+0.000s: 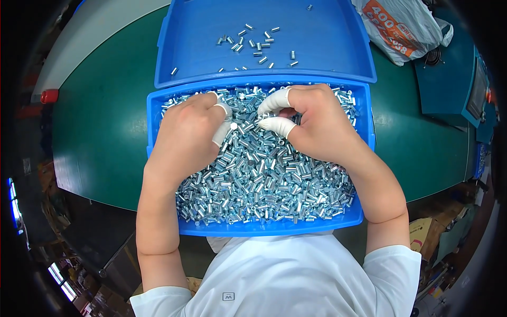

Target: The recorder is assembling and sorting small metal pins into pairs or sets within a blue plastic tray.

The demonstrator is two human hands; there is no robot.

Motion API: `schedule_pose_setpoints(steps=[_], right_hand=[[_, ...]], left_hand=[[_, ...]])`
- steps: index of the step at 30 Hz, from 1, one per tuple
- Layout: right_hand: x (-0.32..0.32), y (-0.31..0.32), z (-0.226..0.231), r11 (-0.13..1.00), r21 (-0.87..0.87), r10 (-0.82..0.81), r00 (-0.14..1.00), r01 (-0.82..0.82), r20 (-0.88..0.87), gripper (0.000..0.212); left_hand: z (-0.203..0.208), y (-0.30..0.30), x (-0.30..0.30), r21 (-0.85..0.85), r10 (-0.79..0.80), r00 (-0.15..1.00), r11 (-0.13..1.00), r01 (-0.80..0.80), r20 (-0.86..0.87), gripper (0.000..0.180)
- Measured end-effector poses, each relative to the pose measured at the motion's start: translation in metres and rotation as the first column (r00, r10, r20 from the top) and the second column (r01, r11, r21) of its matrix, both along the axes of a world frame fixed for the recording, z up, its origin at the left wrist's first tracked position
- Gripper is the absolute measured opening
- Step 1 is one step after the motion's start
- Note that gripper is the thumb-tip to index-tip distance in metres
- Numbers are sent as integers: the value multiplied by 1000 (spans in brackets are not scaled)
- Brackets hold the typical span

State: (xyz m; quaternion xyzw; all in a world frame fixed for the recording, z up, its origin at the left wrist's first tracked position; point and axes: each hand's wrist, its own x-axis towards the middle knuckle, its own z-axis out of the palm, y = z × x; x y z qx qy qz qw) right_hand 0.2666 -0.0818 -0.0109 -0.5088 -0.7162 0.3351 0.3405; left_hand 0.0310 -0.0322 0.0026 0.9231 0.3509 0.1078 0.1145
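Observation:
A blue plastic bin (269, 228) is filled with small silvery metal sleeves (264, 179), cylinder-shaped, some with a flanged end. White finger covers sit on the fingertips of both hands. Over the bin's left part, my left hand (191, 129) has its fingers curled together; a flanged sleeve end (234, 126) shows at its fingertips. Facing it from the right, my right hand (317, 119) pinches thumb and forefinger around small metal sleeves (268, 116). How many pieces each hand holds is hidden by the fingers.
A second blue tray (195, 37) adjoins the bin's far edge, with several loose sleeves (257, 46) scattered inside. Both stand on a green table (105, 127). At far right are a printed plastic bag (404, 26) and a teal machine (449, 79). A red knob-like object (49, 95) sits at the left edge.

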Motion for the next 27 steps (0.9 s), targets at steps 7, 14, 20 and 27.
schedule_pose_setpoints(steps=[7, 14, 20, 27], right_hand=[[-1, -2, 7, 988, -152, -30, 995, 16, -90, 17], [-7, -8, 5, 965, -261, -64, 928, -37, -368, 16], [-4, -10, 8, 943, -314, -74, 851, -110, -520, 19], [-3, -9, 10, 924, -341, -71, 798, -174, -599, 21]], left_hand=[[6, 0, -2, 40, 17, 995, 999, -13, -97, 18], [-2, -25, 7, -555, 312, 708, 821, 135, 634, 16], [-3, -31, 12, -726, 531, 508, 592, 350, 678, 20], [-5, -26, 9, -732, 498, 564, 597, 329, 659, 24]])
